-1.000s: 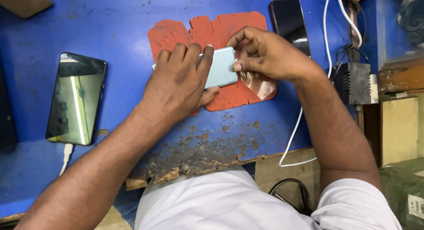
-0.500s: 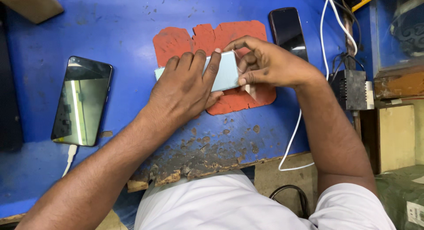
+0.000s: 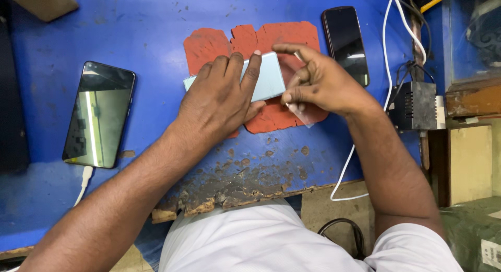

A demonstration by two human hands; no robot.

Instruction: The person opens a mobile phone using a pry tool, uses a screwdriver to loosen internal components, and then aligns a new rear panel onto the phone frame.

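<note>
Nearest, a white shirt [image 3: 271,240] at the bottom edge, with both bare forearms reaching away over a chipped, worn blue counter [image 3: 156,21]. Left hand [image 3: 222,97] spread flat, palm down, pressing on a pale blue slim rectangular phone [image 3: 269,79] lying back-up; fingers extended across the phone's left part, not curled around it. Right hand [image 3: 323,84] just to the right of that, fingers pinched on a thin clear plastic film [image 3: 305,115] at the phone's right end, index finger stretched out over the phone's upper corner. Film hanging past the thumb, partly see-through against the mat beneath. Under both hands, touching the phone from below, a ragged-edged orange-red rubber mat [image 3: 276,34] with notched upper border.

Well to the left of the left hand, a black glossy smartphone [image 3: 99,115] lying screen-up, reflecting light, with a white cable [image 3: 82,180] plugged into its near end. Just beyond the right hand, a second dark smartphone [image 3: 345,42] lying screen-up by the mat's right edge. Further right of the right forearm, a small black boxy power adapter [image 3: 415,105] at the counter's edge, with a white cord [image 3: 386,94] running past it.
</note>
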